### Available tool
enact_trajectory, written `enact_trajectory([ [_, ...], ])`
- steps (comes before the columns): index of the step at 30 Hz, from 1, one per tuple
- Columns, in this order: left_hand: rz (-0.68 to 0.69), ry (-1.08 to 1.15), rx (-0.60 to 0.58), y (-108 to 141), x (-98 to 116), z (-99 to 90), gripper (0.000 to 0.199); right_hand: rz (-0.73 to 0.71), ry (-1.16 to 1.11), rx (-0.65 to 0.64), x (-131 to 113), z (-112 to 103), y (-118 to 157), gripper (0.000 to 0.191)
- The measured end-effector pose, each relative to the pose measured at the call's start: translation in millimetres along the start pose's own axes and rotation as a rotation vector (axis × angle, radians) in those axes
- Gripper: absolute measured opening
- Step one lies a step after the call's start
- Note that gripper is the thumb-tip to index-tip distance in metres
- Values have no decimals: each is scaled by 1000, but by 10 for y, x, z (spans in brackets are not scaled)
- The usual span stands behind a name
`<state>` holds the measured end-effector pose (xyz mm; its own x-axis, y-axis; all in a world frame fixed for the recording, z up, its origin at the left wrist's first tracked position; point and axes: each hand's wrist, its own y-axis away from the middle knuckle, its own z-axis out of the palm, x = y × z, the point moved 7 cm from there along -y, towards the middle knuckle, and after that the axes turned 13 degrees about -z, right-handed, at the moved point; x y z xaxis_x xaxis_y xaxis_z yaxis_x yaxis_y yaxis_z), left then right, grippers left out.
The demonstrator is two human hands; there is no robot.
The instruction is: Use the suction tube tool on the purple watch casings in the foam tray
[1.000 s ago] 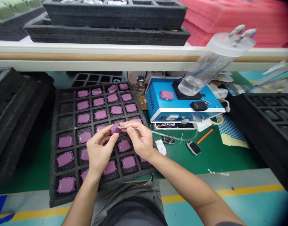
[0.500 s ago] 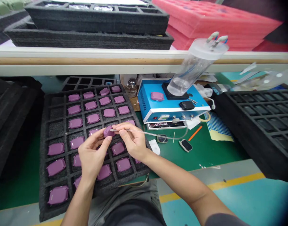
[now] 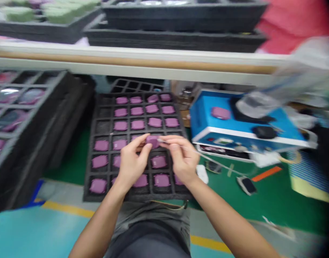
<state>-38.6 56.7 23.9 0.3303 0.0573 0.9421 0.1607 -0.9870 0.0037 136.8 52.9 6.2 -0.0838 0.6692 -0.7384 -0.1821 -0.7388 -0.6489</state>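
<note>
Above a black foam tray [image 3: 90, 172] of purple cases, my left hand [image 3: 134, 157] pinches one purple case [image 3: 153, 141] between thumb and fingers. From the right, my right hand [image 3: 182, 157] grips a thin tool tip [image 3: 161, 140], whose end is at the case's right side. A clear tube [image 3: 213, 161] trails from it past my right hand towards the blue machine [image 3: 223, 134]. Other purple cases, such as one below my hands [image 3: 158, 162], sit in the tray's compartments. Motion softens the view, so the exact contact of tip and case is unclear.
On the blue machine lie a purple case [image 3: 220, 113] and a dark case [image 3: 264, 132], beside a blurred clear cylinder [image 3: 282, 86]. An orange stick [image 3: 267, 173] and a watch-like piece [image 3: 246, 185] lie on the green mat. Stacked foam trays [image 3: 46, 118] stand left; a shelf edge [image 3: 153, 68] crosses behind.
The view has swung left, so the scene appears further right and the left tray stack shows more. Both hands still hold the case and the tool; the case looks turned flatter.
</note>
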Motion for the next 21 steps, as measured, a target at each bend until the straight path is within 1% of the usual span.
enact_trajectory([
  [2,106,-256,58,-37,86,-246,35,7,15,72,-19,-46,35,16],
  [4,155,-530,157,-131,101,-602,38,35,33,100,0,-60,59,18],
  [6,98,-736,210,-281,11,-963,38,56,45,93,15,-51,76,21],
  [7,54,-800,200,-371,-58,-1103,38,60,47,88,17,-47,83,22],
  [8,20,-841,182,-462,-125,-1205,38,64,51,84,18,-46,89,23],
  [9,-3,-865,160,-553,-183,-1266,38,67,55,81,20,-47,95,24],
  [11,-17,-887,120,-712,-264,-1277,40,78,63,76,26,-55,109,25],
  [13,-22,-900,106,-812,-306,-1198,41,96,79,67,29,-62,129,28],
  [15,-38,-917,129,-819,-322,-1104,38,118,110,65,20,-68,151,32],
  [16,-48,-924,157,-777,-314,-1070,37,134,128,68,14,-69,160,34],
  [18,-63,-939,224,-572,-254,-1035,37,165,156,94,-6,-74,172,37],
  [20,-43,-956,263,-193,-97,-1027,36,195,171,136,-24,-84,177,39],
  [21,1,-956,261,50,33,-1036,33,210,177,152,-29,-90,178,40],
])
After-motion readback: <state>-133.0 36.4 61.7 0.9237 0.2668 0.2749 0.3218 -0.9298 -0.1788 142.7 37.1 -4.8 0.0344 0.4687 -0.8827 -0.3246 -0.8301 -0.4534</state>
